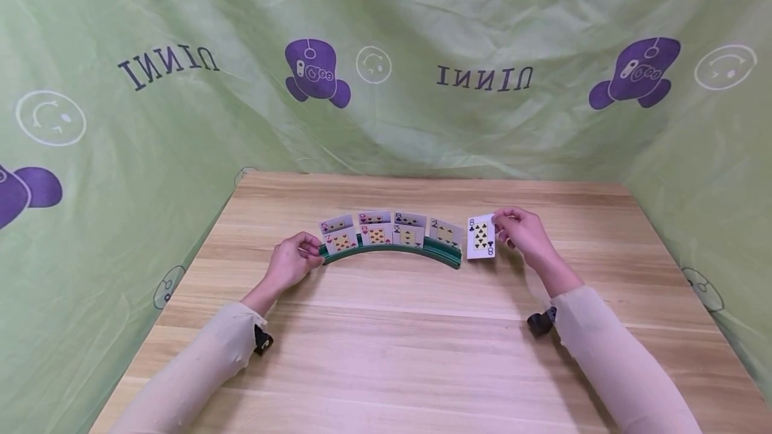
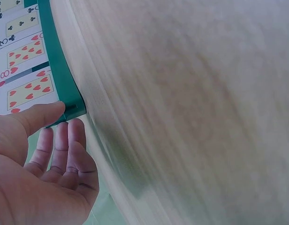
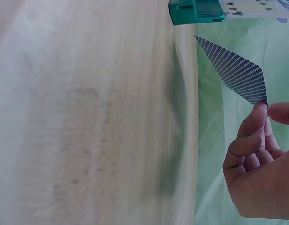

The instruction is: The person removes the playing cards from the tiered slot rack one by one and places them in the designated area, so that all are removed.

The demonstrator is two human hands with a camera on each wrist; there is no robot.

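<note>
Backdrop: a green curtain (image 1: 386, 132) is hung behind the table (image 1: 386, 340) and at both sides, printed with purple cartoon figures (image 1: 317, 69) and white smiling faces (image 1: 373, 64).
Tabletop: light wood grain is shown; the curved green card holder (image 1: 440, 250) is set toward its far half.
Front cards: the seven of hearts (image 1: 341, 242), eight of hearts (image 1: 376, 234) and three of clubs (image 1: 409, 236) are stood side by side in the holder.
Rear cards: three cards (image 1: 375, 218) are stood behind these and partly hidden by them – only their upper strips are exposed.
Right section: a black four (image 1: 446, 232) is stood here, with green plastic exposed below it.
Eight of clubs: this card (image 1: 481, 236) is held just beyond the holder's right end, apart from it; in the right wrist view its dark, patterned back is seen.
Left hand: the holder's left end is gripped by the left hand (image 1: 293, 261), thumb laid on top and fingers bent beneath.
Right hand: the card's edge is pinched between thumb and finger of the right hand (image 1: 526, 232) – the other fingers are curled.
Forearms: both are extended forward in pale sleeves (image 1: 615, 353), and a black device (image 1: 541, 322) is worn at each cuff.
</note>
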